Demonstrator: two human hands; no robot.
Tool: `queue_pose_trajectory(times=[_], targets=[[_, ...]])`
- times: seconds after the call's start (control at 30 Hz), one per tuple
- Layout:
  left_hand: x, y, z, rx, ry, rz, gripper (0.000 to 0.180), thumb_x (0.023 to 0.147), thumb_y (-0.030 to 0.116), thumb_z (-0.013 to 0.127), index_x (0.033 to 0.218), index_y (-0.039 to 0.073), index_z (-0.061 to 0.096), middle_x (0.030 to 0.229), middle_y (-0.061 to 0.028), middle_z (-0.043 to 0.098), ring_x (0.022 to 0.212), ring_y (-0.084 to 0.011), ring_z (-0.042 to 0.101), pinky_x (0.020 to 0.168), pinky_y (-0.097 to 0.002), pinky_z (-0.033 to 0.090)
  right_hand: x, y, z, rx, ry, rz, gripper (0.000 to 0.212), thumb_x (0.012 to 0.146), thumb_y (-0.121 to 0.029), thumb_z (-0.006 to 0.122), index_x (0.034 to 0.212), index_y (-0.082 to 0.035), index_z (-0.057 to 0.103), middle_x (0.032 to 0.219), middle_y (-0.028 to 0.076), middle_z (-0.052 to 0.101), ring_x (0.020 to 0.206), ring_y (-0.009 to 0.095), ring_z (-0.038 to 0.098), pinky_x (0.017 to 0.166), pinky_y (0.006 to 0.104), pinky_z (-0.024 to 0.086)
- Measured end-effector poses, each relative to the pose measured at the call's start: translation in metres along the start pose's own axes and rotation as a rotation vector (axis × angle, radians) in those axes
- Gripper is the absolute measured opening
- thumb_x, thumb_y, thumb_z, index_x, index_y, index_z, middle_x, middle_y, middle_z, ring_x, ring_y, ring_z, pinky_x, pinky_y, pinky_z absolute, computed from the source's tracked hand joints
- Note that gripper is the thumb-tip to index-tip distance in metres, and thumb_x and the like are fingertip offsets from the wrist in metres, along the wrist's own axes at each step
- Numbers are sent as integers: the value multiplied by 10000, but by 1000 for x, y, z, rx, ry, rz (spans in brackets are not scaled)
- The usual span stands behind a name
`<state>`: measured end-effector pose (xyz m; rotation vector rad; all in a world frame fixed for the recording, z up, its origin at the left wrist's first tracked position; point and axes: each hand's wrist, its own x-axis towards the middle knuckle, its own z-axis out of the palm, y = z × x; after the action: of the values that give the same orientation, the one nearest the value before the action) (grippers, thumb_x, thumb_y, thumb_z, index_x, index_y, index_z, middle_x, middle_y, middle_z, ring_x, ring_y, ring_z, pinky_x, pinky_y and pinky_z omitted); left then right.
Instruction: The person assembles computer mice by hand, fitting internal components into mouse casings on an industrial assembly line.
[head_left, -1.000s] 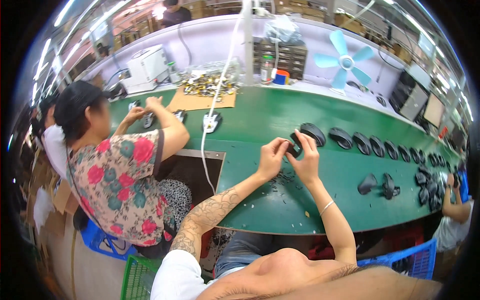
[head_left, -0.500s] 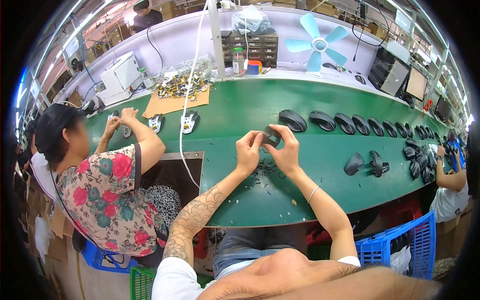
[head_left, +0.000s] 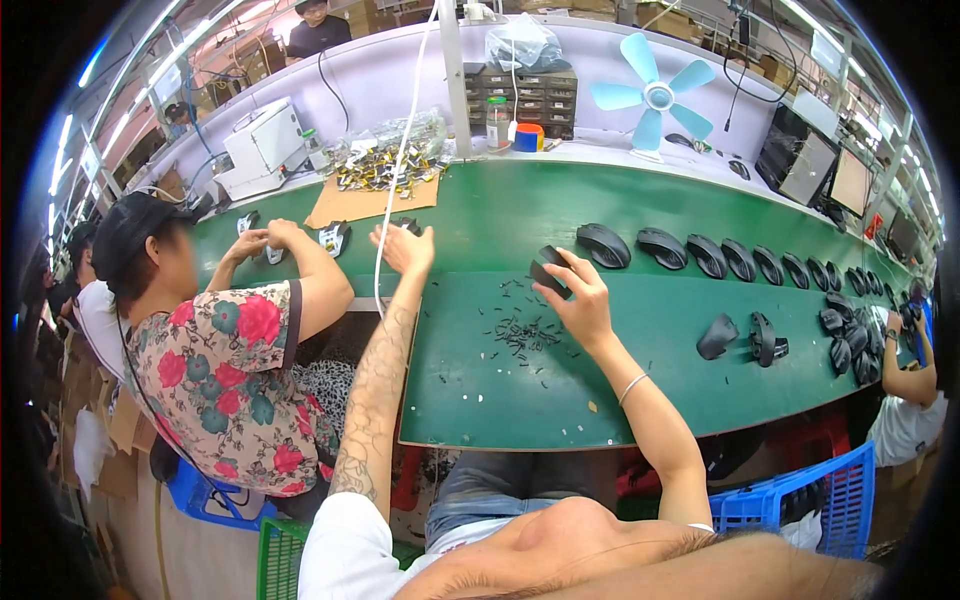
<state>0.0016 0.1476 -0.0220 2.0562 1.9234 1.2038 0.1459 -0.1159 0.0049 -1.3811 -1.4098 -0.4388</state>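
Note:
Thumb and fingers of my left hand (head_left: 405, 250) are around the sides of a half-assembled computer mouse (head_left: 408, 226) near the white cable. Only the dark far end of this mouse shows; my palm hides the rest. In my right hand (head_left: 582, 302), a curved black mouse shell (head_left: 550, 272) is pinched between thumb and fingers, raised over the green table (head_left: 480, 400). Below it lies a loose scatter of small black strips (head_left: 528, 335).
Finished-looking black mice (head_left: 603, 246) form a row toward the right. Two black shell parts (head_left: 717, 337) lie nearer me. A white cable (head_left: 391, 190) hangs beside my left hand. To my left, a co-worker (head_left: 225, 350) handles a mouse. A blue fan (head_left: 658, 96) stands behind.
My hands have parted. The left one has moved left to the half-assembled mouse; the right one keeps the black shell, slightly farther right. The whole view has shifted a little.

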Motion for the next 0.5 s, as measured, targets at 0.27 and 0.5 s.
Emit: queue_pose_trajectory(times=[0.27, 0.5], targets=[[15, -20, 0, -31, -333, 57, 869, 606, 402, 782, 1174, -77, 331, 1211, -263, 435, 1180, -361, 396, 976, -413, 341, -2, -1, 2, 47, -76, -11, 240, 663, -119, 730, 857, -12, 636, 1098, 153, 570, 972, 305, 548, 806, 359, 472], [-56, 44, -24, -1209, -773, -256, 661, 586, 299, 837, 1075, 16, 494, 973, -71, 576, 892, -188, 565, 767, -295, 454, 1, 0, -1, 36, 21, 91, 300, 653, -149, 751, 905, -30, 640, 1101, 153, 562, 955, 300, 559, 792, 348, 471]])
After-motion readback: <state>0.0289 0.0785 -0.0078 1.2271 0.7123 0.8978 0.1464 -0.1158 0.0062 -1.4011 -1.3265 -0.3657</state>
